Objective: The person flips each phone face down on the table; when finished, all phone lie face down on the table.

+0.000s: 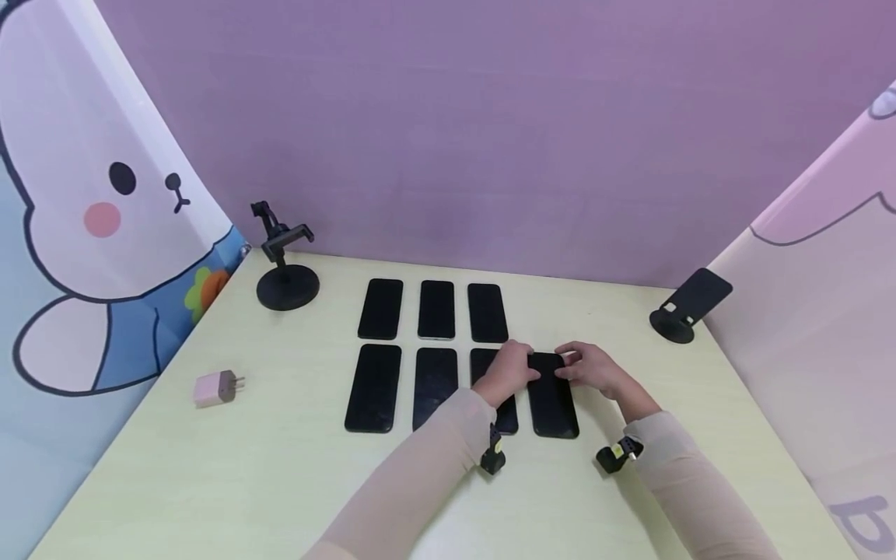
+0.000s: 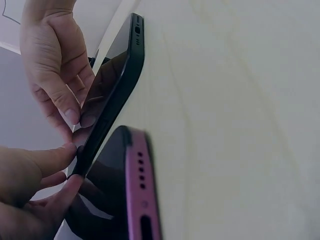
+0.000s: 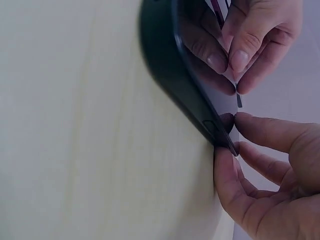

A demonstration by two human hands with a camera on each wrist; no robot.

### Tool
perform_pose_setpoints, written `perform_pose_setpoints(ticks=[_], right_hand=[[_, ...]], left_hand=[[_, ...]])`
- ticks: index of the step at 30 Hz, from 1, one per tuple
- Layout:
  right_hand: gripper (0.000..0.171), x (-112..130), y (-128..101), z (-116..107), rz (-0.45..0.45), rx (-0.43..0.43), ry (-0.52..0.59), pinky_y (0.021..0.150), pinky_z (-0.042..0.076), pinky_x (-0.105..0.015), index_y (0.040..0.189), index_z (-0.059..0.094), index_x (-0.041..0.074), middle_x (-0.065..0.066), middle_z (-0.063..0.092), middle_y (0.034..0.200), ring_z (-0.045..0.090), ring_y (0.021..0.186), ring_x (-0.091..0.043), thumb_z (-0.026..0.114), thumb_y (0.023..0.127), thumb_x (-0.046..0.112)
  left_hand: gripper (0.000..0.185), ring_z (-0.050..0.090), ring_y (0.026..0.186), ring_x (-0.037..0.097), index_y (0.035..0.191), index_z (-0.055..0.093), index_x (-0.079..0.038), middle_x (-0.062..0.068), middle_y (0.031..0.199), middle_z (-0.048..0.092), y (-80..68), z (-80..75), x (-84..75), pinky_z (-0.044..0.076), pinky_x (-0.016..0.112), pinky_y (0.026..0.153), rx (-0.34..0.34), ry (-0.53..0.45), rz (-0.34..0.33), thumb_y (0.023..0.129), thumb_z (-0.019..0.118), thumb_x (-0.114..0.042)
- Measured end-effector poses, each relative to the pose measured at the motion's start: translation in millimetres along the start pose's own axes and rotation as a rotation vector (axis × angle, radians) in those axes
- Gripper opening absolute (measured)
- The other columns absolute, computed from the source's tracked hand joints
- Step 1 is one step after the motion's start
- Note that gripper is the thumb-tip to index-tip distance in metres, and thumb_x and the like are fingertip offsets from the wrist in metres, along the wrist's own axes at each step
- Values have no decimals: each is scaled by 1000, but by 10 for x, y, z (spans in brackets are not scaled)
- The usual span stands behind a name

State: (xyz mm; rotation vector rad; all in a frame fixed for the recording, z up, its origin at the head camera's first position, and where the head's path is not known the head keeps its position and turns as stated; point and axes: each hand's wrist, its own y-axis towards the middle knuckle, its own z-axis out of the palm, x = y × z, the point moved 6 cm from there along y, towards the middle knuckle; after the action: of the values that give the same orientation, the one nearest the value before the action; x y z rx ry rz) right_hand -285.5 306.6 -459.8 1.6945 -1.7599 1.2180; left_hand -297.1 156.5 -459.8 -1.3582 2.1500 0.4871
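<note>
Fingertips (image 2: 72, 116) of both hands pinch far end of black phone (image 1: 552, 394): left hand (image 1: 509, 372) at far left corner, right hand (image 1: 593, 368) at far right corner. Phone flat on table (image 1: 280, 467), rightmost of near row, just beside pink-edged phone (image 2: 137, 190). Farther: row of three phones (image 1: 435, 309). Clamp stand (image 1: 285, 268) at far left corner, tilted stand (image 1: 689, 305) at far right. Pink charger (image 1: 217, 387) near left edge.

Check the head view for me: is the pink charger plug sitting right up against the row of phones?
No, the pink charger plug lies alone near the table's left edge, apart from the nearest phone.
</note>
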Motion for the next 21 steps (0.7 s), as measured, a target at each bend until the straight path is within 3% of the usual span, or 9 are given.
perform_pose_setpoints(ticks=[10,21], right_hand=[[51,5,-1,4,17,3,-1,74,56,-38,131,47,-11,-24,55,108,62,87,-26,69,86,-5],[55,-24,9,-29,18,38,160,72,53,-30,137,42,-11,-21,59,111,62,86,-17,66,88,-4]], left_hand=[[56,53,106,15,130,61,-5,8,115,54,5,63,-11,43,19,88,126,114,-49,84,79,-31],[55,50,108,15,135,58,-5,7,114,52,-41,67,-8,42,19,89,112,95,-10,89,73,-30]])
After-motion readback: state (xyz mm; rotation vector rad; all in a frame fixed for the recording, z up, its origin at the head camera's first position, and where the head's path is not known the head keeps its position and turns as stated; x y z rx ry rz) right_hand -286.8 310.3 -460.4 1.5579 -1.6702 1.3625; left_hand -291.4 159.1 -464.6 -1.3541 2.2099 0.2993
